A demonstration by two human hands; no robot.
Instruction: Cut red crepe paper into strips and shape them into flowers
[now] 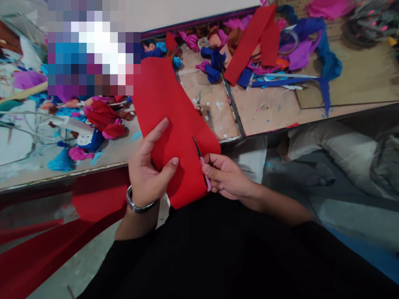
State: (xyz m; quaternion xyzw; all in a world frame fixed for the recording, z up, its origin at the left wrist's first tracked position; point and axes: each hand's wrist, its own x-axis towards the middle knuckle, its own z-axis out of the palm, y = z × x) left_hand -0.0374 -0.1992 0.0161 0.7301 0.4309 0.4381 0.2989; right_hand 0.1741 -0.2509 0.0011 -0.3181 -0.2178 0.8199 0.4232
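Note:
A long red sheet [168, 104], paper or thin cloth I cannot tell, stretches from the table edge to my lap. My left hand [149, 166] grips its left side, thumb and forefinger on top and the other fingers hidden beneath. In my right hand [226, 176] is a small pair of scissors [201, 160] with pink handles. Their dark blades lie at the right part of the sheet, pointing away from me. A dark slit shows beside the handles, and a flap of red spreads to the right of the blades.
Red strips [252, 45] lie among blue, purple and pink scraps on the table [258, 112]. Crumpled coloured pieces surround a blue and white power socket [89, 137] at left. More red material [93, 207] hangs below the table edge. Another person's leg [330, 153] shows at right.

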